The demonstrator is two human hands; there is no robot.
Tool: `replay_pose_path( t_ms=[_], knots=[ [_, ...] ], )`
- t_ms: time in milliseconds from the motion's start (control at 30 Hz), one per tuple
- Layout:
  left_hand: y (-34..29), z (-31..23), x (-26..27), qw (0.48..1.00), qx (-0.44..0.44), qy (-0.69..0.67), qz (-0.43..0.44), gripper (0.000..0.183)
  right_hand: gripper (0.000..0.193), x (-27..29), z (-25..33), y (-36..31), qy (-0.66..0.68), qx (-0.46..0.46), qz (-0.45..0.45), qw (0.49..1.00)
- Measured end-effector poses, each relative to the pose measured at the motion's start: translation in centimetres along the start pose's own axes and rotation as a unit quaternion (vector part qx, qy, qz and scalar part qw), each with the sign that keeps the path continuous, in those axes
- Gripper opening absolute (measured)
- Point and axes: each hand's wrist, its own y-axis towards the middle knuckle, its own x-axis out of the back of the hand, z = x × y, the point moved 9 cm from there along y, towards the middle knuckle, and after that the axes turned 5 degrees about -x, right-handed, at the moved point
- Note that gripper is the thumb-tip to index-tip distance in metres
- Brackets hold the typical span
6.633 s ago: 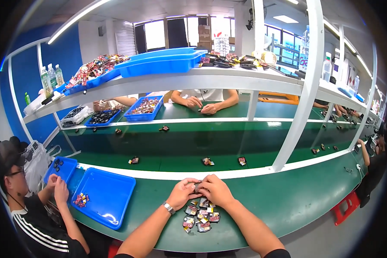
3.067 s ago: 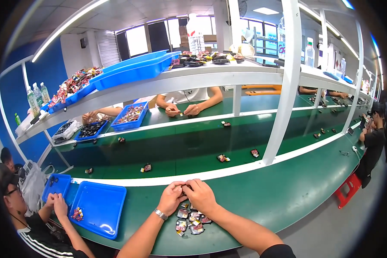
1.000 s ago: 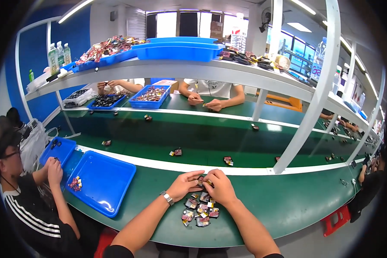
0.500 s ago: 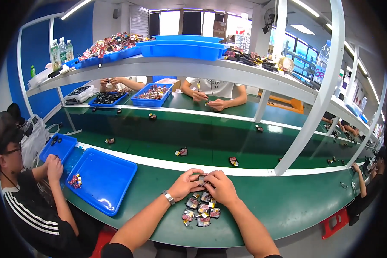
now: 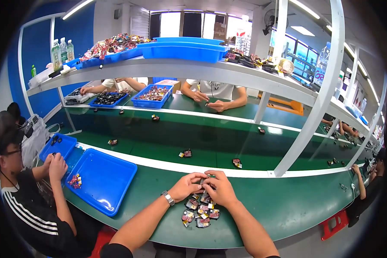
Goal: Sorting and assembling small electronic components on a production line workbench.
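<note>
Likely mid-handling, pinching a mostly hidden small module [image 5: 202, 182] between left hand [image 5: 185, 187] and right hand [image 5: 219, 188], just beyond the module pile [image 5: 202, 210], probably calling for steady grip next.

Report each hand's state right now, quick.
Left hand: closed on a small dark part, held between both hands.
Right hand: closed on that same part; its exact fingertip grip cannot be told.
</note>
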Motion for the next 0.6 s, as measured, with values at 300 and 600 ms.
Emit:
replay_pose_path(
  t_ms=[300,600],
  knots=[
    [0.1,0.3,0.4,0.999,0.025,0.005,-0.041,0.031,0.01,-0.1,0.1,-0.1,0.06,0.006,0.03,0.998],
    [0.0,0.7,1.0,0.998,0.026,-0.027,-0.059,0.031,0.013,-0.1,-0.2,-0.4,0.045,-0.012,-0.035,0.998]
  ],
)
